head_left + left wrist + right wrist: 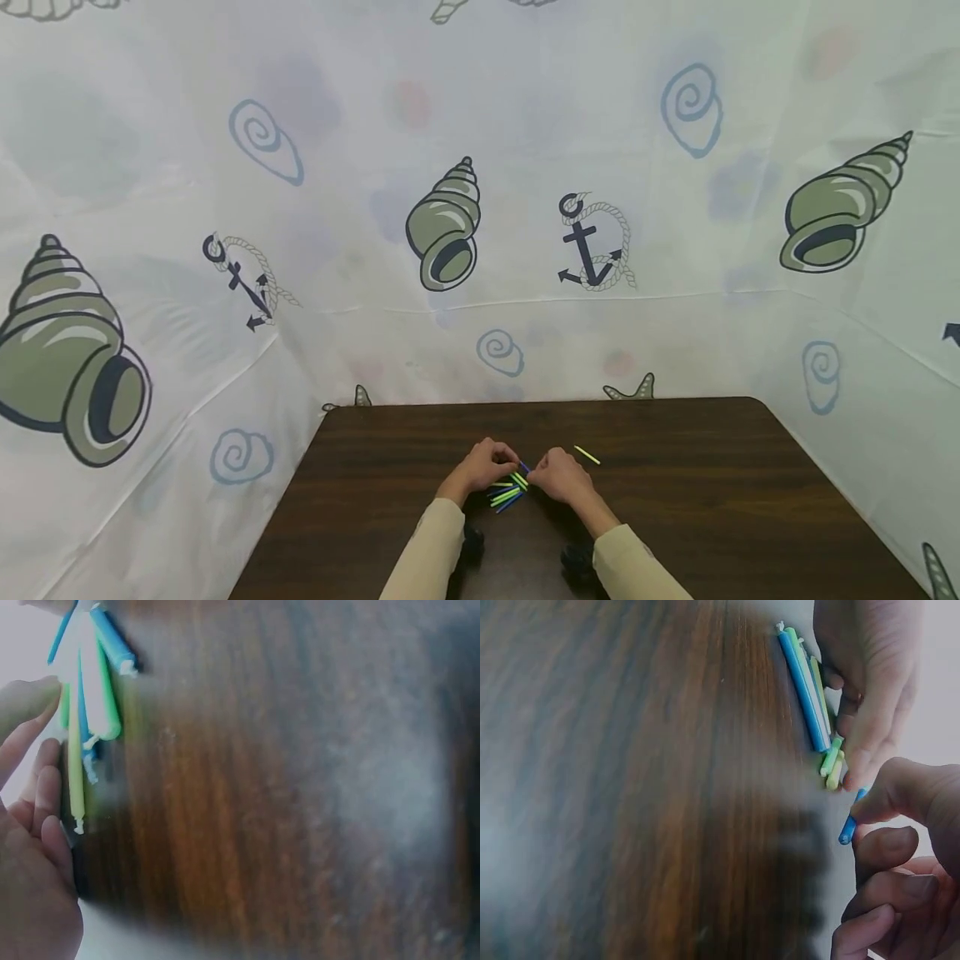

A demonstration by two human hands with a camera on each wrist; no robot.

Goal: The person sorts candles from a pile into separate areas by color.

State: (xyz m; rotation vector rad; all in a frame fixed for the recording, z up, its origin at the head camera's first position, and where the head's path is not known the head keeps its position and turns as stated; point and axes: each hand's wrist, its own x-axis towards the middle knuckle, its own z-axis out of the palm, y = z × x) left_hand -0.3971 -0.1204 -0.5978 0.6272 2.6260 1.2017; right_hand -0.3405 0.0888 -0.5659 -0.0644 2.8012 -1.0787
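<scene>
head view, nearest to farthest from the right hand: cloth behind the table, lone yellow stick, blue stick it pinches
1. Blue stick: pinched by the right hand
2. Lone yellow stick: on the table, past the hand's right side
3. Cloth: behind the table, farthest back

The table [712,500] has its near edge cut off in the head view and blurs in both wrist views. Left of the table, a printed shell [67,358] is cropped. Over the table, the right hand [561,477] hides part of a blue stick [847,829]; whether the left hand [483,467] touches it is unclear.
</scene>
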